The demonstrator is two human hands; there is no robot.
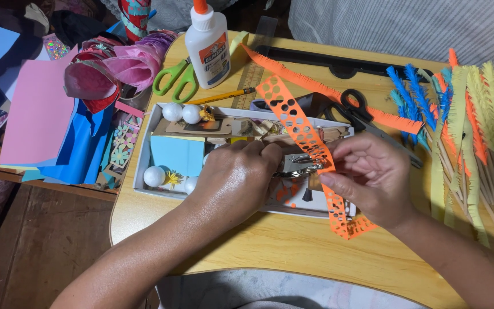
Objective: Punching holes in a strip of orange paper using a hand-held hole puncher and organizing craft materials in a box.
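Over the wooden counter (293, 252), the left hand (235, 180) squeezed a metal punch (295, 167); the right hand (373, 177) pinched the orange paper strip (301, 131).

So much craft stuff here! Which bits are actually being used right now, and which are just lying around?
In use:
- left hand gripping a metal hole punch
- right hand feeding the punched orange paper strip

Lying about:
- white glue bottle
- green-handled scissors
- black-handled scissors
- yellow pencil
- white foam balls
- fringed paper sticks
- pink paper sheet
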